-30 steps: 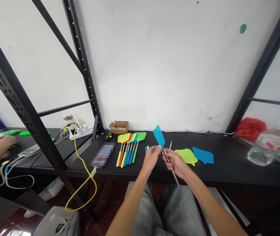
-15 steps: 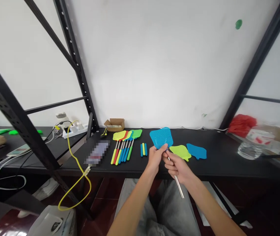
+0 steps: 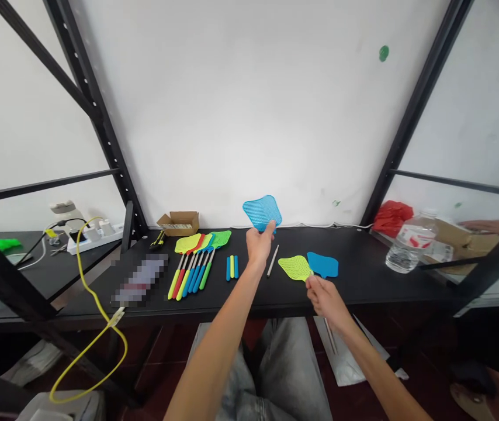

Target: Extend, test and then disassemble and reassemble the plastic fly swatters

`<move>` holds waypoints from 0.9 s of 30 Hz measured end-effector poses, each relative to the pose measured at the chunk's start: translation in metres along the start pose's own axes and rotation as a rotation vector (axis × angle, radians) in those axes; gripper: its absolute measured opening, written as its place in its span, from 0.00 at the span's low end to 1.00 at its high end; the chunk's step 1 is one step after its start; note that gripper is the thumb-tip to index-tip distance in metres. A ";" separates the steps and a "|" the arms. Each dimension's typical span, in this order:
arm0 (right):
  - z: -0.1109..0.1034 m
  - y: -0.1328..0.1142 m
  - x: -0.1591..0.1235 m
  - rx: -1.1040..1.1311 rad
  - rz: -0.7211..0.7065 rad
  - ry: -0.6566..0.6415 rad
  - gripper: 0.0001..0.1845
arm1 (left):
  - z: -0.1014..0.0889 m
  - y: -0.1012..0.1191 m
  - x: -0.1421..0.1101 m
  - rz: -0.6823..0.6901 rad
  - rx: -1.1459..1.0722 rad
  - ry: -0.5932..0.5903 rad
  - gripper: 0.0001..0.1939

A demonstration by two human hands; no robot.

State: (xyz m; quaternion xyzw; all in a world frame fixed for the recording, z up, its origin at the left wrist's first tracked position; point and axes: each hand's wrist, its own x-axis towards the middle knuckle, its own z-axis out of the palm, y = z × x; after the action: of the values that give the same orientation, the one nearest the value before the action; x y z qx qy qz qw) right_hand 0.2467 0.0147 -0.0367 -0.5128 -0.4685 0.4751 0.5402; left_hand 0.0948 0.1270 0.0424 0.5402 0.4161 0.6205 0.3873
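A blue fly swatter head [image 3: 262, 211] is raised above the back of the table, with my left hand [image 3: 258, 245] closed on its lower end. Low over the front edge, my right hand [image 3: 326, 297] is closed around a thin metal rod [image 3: 331, 338] that sticks out below it. The right fingertips are close to the narrow end of a yellow-green swatter head [image 3: 295, 268]; I cannot tell whether they touch. Beside that lies another blue swatter head [image 3: 323, 265]. A short slim metal rod [image 3: 273, 261] lies between my hands.
Several swatters with coloured handles [image 3: 191, 275] lie in a row at left, beside blue and yellow grips [image 3: 232, 267]. An open cardboard box [image 3: 178, 224], a blurred-out flat object [image 3: 142, 279], a yellow cable [image 3: 83, 257], a water bottle [image 3: 411, 242] and black rack posts [image 3: 420, 111] surround the work.
My hands have moved apart. The left has lifted the blue swatter head up and left; the right has drawn the rod away to the right. The view has turned slightly right.
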 end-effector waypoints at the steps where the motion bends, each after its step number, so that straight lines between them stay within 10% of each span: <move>1: -0.008 0.001 0.000 0.094 0.026 0.028 0.23 | 0.005 -0.002 -0.003 0.010 0.061 -0.098 0.21; 9: -0.037 0.010 -0.003 0.350 0.085 0.145 0.23 | 0.068 -0.035 -0.046 -0.139 0.555 -0.394 0.24; 16: -0.035 0.018 0.004 0.478 0.049 0.228 0.21 | -0.003 -0.038 -0.046 0.268 1.197 -0.449 0.17; 27: 0.068 0.004 0.109 -0.123 -0.120 0.181 0.24 | -0.033 -0.042 -0.052 0.221 1.342 -0.432 0.13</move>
State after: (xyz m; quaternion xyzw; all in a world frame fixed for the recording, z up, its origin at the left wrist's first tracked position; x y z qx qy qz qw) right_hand 0.1908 0.1308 -0.0362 -0.5567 -0.4760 0.3642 0.5752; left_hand 0.0693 0.0904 -0.0168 0.8118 0.5651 0.1454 -0.0202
